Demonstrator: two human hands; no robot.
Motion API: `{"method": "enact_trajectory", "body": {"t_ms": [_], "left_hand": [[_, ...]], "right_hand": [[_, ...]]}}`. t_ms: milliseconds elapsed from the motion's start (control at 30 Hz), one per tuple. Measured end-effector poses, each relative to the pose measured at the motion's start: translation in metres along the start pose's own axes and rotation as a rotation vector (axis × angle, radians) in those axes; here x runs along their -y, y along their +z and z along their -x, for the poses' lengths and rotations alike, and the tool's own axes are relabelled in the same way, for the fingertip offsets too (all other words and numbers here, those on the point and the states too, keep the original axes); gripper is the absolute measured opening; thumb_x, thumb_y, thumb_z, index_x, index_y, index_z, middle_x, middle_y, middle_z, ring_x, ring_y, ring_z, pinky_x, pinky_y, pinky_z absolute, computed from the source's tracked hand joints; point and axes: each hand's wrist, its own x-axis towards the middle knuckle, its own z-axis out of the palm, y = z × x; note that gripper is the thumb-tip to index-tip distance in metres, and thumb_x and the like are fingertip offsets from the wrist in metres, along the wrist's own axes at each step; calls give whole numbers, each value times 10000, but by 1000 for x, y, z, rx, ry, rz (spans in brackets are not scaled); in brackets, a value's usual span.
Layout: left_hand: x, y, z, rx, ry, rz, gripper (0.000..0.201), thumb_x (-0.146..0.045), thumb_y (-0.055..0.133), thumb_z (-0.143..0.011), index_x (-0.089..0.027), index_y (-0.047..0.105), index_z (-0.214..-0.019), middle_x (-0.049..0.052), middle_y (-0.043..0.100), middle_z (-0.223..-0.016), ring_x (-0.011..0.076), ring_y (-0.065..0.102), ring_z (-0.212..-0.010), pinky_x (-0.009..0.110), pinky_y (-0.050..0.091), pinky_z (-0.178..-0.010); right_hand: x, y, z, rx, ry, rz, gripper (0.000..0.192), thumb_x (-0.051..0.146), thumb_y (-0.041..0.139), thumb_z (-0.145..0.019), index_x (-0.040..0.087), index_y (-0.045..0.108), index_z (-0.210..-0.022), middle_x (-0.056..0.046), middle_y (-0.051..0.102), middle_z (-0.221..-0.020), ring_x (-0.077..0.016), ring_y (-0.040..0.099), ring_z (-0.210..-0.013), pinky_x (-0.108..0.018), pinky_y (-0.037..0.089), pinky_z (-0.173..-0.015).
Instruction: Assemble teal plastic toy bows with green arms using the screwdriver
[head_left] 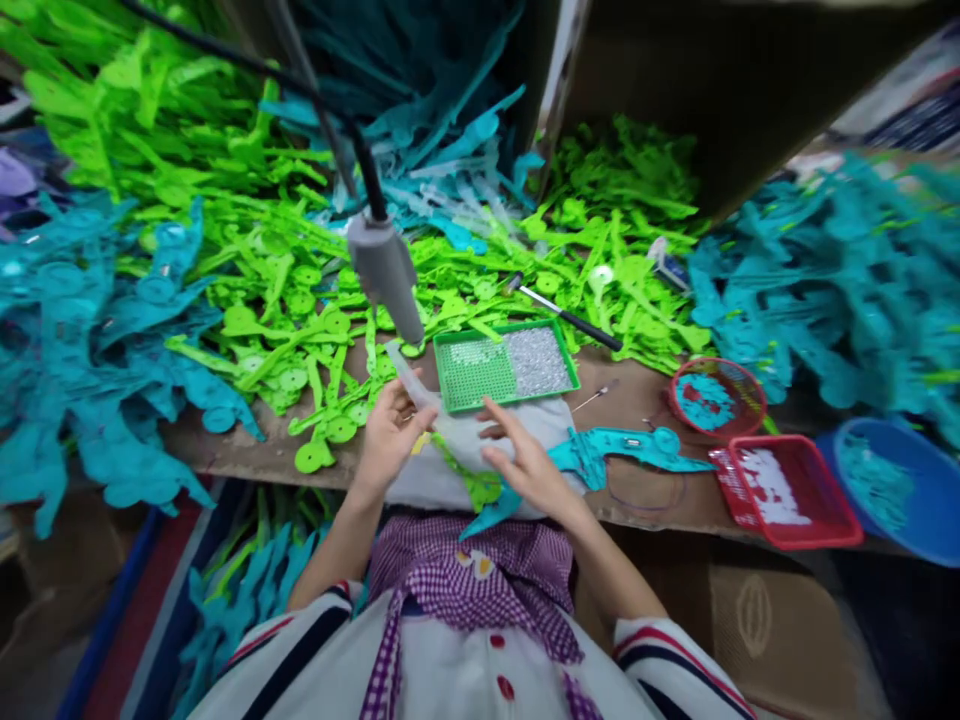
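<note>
From the head view, I see two bare hands over a grey cloth [551,420] on the table. The left hand [390,425] is half curled, thumb and fingers a little apart, right by a clear strip [411,380] that leans up; I can't tell if it pinches it. The right hand [525,460] is wide, fingers spread, and looks to be holding nothing. A lime green piece [484,490] lies between the hands, and a blue piece [637,447] pokes out past the right hand. A green tray [476,375] sits just beyond them.
</note>
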Motion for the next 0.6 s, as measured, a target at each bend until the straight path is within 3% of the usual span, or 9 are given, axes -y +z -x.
{"method": "enact_trajectory", "body": {"t_ms": [100, 200, 367, 600], "left_hand": [[28, -36, 26, -124, -165, 32, 638, -472, 823, -743, -224, 562, -1269, 39, 718, -913, 148, 685, -725, 233, 584, -593], [51, -48, 49, -203, -304, 78, 732, -469, 870, -683, -210, 526, -1275, 29, 710, -872, 146, 682, -690, 246, 585, -604], [79, -30, 61, -261, -378, 138, 852, -504, 909, -602, -224, 481, -1283, 0, 684, -831, 142, 673, -659, 261, 582, -599], [86, -18, 63, -115, -404, 101, 856, -543, 894, -619, -240, 474, -1300, 1, 648, -870, 135, 654, -635, 291, 584, -591]], "right_hand": [[-16, -1, 11, -185, 74, -21, 488, 449, 548, -968, 226, 549, -1401, -118, 716, -1213, -195, 723, -980, -399, 596, -900], [-23, 11, 9, -261, 117, 18, 341, 417, 542, -978, 212, 660, -1224, -87, 756, -1060, -181, 727, -899, -367, 598, -839], [-25, 30, -2, -110, -39, 269, 278, 375, 533, -981, 212, 710, -1121, -87, 761, -1055, -213, 710, -987, -395, 563, -903], [-36, 13, 32, -258, -5, 383, 233, 346, 533, -983, 216, 718, -1039, -77, 776, -995, -204, 724, -925, -371, 573, -832]]}}
